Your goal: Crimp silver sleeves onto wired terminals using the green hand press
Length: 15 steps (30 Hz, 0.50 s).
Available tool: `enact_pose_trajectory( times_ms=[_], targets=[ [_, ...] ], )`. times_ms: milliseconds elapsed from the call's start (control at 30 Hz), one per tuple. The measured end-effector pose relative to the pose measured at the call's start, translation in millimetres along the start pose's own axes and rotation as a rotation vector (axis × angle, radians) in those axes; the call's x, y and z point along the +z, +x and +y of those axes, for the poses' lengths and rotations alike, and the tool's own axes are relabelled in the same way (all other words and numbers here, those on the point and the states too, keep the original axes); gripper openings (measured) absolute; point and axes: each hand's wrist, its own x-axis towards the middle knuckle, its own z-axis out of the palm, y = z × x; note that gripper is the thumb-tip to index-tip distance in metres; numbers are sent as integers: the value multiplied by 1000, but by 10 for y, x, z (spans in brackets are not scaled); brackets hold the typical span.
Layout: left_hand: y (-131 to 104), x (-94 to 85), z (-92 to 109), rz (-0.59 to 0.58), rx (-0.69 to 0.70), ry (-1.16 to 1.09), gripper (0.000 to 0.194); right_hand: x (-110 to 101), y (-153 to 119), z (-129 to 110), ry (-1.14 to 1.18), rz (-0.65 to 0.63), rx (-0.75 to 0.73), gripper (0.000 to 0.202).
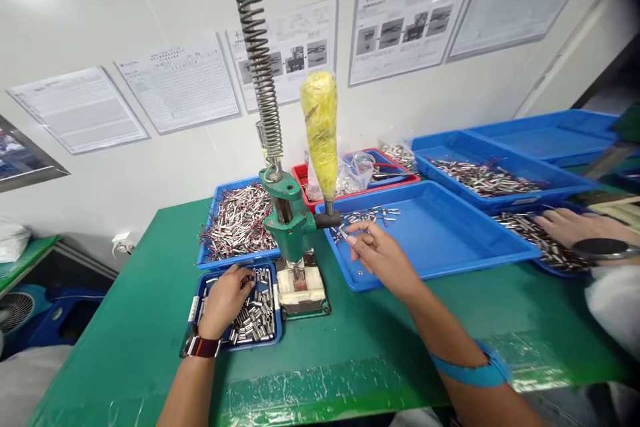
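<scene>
My left hand [229,299] reaches into a small blue tray [277,337] of short silver metal tubes [256,319]. Its fingers curl together among the tubes, and whatever they pinch is hidden. Over the left edge of a large blue tray [425,257], my right hand [376,252] pinches a small silver cylinder with wire leads [343,232] between thumb and fingers. Between my hands stands a green hand press [291,230] with a yellow wrapped handle [320,134] and a tall spring [257,34]. Several wired parts [367,216] lie in the large tray behind my right hand.
A blue tray behind the press holds a heap of wired silver parts [244,220]. A red tray [367,192] with plastic bags stands at the back. At right, another person's hand [575,227] rests in a tray of dark metal parts [530,234]. More blue trays [540,190] stand beyond.
</scene>
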Motion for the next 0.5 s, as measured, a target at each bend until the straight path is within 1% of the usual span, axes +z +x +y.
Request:
enact_pose_trajectory(
  times_ms=[67,133,233,300,433,500],
  targets=[
    [20,24,54,-14,-14,49,23,115,-159,-56,104,-27,39,37],
    [29,50,99,-21,-24,94,16,248,-304,-76,185,-51,46,36],
    [29,85,125,-32,-30,132,8,464,-472,-53,240,-73,49,32],
    [26,104,112,-34,-34,140,7,593,-544,-23,229,-85,47,29],
    [21,138,59,-12,-30,145,16,762,-599,-13,106,-121,13,26],
    [14,136,60,17,-23,50,18,815,-597,-55,19,-144,-10,25]
  ],
)
